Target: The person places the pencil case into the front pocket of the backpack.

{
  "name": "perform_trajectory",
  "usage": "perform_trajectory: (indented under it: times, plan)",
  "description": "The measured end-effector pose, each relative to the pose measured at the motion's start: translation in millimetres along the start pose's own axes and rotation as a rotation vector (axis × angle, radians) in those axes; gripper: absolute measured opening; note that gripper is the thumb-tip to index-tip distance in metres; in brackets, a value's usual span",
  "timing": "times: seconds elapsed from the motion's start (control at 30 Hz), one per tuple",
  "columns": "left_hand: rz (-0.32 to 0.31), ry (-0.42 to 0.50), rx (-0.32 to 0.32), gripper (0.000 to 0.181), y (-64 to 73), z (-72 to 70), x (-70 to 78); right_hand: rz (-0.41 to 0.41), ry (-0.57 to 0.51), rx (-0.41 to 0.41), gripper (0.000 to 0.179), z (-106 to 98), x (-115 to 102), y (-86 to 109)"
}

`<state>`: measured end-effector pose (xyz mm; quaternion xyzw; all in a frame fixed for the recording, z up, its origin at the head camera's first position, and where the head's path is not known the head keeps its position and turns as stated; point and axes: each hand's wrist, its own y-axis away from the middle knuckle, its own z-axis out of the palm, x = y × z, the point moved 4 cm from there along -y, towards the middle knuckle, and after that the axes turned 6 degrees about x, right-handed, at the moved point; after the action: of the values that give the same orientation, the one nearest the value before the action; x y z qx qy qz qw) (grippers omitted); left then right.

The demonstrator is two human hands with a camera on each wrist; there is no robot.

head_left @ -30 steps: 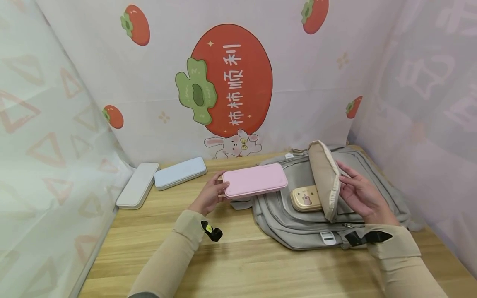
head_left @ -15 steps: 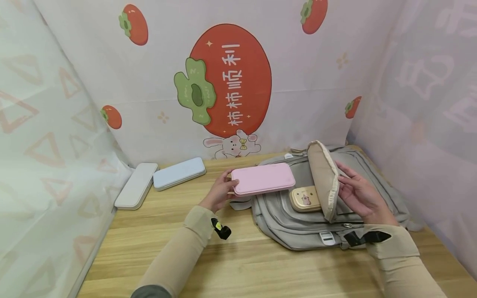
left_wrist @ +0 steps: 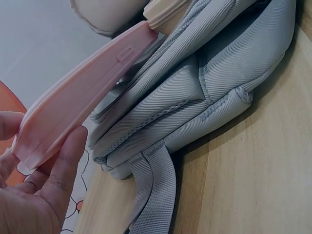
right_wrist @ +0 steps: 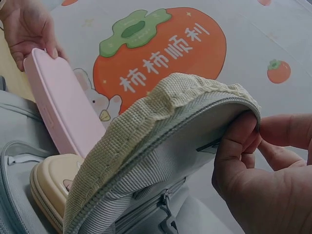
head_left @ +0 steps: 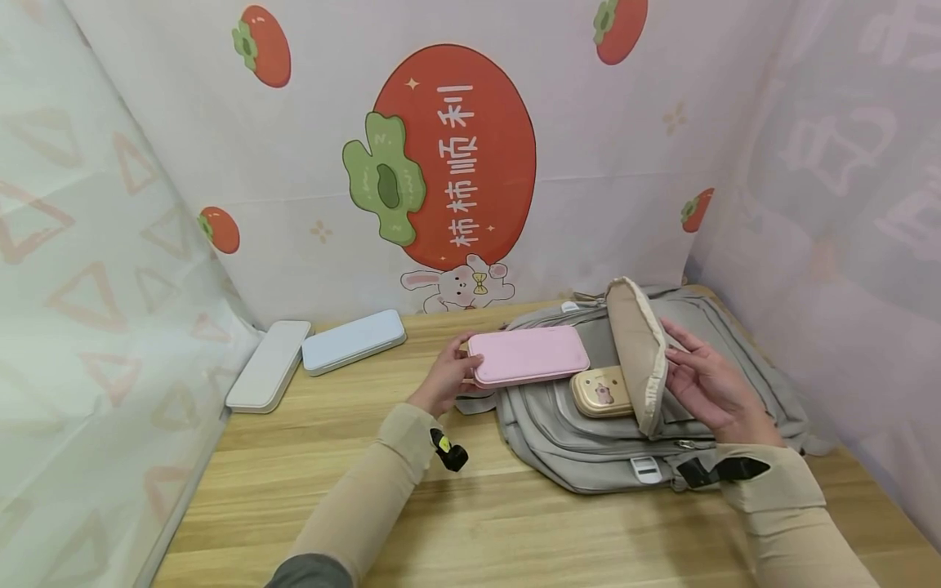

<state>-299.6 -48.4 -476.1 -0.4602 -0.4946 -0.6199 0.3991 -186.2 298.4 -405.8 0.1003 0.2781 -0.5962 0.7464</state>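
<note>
Head view first: the pink case (head_left: 531, 355) has just been carried a little further rightward by the left hand (head_left: 446, 377), and its far end is now brought over the grey backpack (head_left: 547, 437), close to the gold case (head_left: 599, 392). The flap (head_left: 638, 359) is held up as before by the right hand (head_left: 713, 388), so the gap to the raised pocket has been narrowed; for the work in hand, that reads as an approach, with nothing let go. The gold case is seen on the backpack, partly covered by the flap. At the left of the table (head_left: 470, 531), the white case (head_left: 270, 366) and the blue case (head_left: 354, 341) are left untouched, end beside side.

Over to the left wrist: the pink case is gripped at its near end between thumb and fingers, tilted, its far end near the gold case; whether the two touch cannot be told. One strap (left_wrist: 158, 190) is seen hanging down from the backpack.

Now the right wrist: the flap's edge is pinched between thumb and curled fingers, and the pink case is shown beyond the gold one.

The count: four cases are seen, one each of pink, gold, blue and white; one backpack, one raised flap, two hands, both occupied.
</note>
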Motion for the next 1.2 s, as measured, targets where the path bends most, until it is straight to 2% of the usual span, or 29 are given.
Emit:
perform_trajectory:
  times: [0.4, 0.87, 1.03, 1.2]
  plan:
    - [-0.009, -0.047, 0.001, 0.054, -2.5, 9.5, -0.5, -0.005, 0.001, -0.003, 0.049, -0.1, 0.1, -0.5]
    - [0.003, -0.121, -0.055, 0.065, -8.3, 29.5, 3.8, 0.009, -0.020, -0.034, 0.049, 0.5, 0.6, -3.3]
    - [0.003, -0.098, -0.038, 0.060, -8.6, 35.5, 2.8, 0.019, -0.022, -0.026, 0.050, 0.9, 0.1, -5.0]
    - [0.007, -0.120, -0.006, 0.054, -11.3, 43.0, -0.6, 0.028, -0.027, -0.033, 0.051, -0.1, 0.3, -5.2]
